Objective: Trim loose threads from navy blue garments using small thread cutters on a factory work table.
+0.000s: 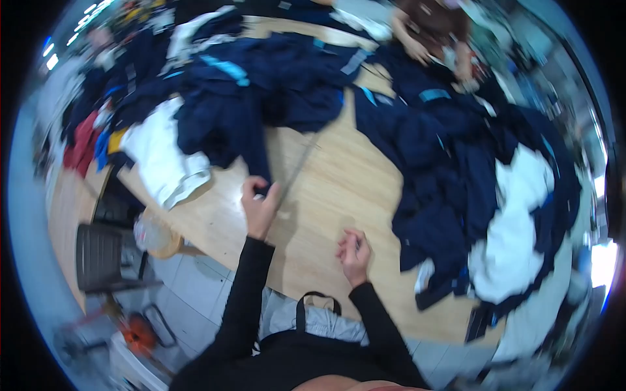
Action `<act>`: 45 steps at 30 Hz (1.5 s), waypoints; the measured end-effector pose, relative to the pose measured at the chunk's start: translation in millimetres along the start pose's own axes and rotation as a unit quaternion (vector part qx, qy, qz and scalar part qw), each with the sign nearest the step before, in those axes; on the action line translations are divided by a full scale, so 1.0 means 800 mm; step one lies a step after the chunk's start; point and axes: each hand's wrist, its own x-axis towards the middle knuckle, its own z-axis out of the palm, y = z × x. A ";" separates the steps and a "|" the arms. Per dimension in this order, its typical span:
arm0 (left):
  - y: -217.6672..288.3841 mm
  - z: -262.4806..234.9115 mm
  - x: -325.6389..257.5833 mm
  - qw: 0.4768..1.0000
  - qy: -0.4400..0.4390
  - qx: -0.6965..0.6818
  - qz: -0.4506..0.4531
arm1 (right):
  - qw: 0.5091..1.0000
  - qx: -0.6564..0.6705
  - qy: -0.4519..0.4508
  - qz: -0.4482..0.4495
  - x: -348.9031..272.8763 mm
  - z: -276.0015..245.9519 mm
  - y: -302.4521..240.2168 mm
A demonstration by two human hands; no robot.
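Observation:
My left hand [259,212] is at the near end of a narrow strip of a navy garment [256,146], which runs back into a navy pile. Its thumb and fingers curl around the tip of that cloth. To the right, my right hand [353,255] hovers over the pale wooden table [313,234], closer to my body. Its fingers are curled in; a small dark spot shows between them, too blurred to name. Beside my left hand lies a white garment [163,156], crumpled at the table's left edge.
More navy garments [437,176] with light-blue strips cover the right side, with a white garment [512,234] on top. Across the table a person [433,32] handles cloth. A grey chair [98,257] and a stool [163,241] stand left of the table.

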 end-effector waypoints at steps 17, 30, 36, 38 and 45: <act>-0.035 -0.029 -0.102 0.952 -0.119 0.259 0.108 | 0.834 -0.368 0.411 0.003 -0.193 -0.259 -0.078; -0.030 -0.022 -0.101 0.955 -0.120 0.245 0.120 | 0.904 0.181 0.087 -0.377 -0.119 -0.218 -0.399; -0.036 -0.026 -0.104 0.956 -0.112 0.247 0.108 | 0.880 0.167 -0.012 -0.445 -0.107 -0.242 -0.412; -0.034 -0.024 -0.104 0.955 -0.118 0.251 0.104 | 0.869 0.153 -0.049 -0.468 -0.114 -0.255 -0.412; -0.040 -0.035 -0.104 0.944 -0.120 0.282 0.122 | 0.955 -0.289 0.042 0.060 -0.125 -0.327 -0.240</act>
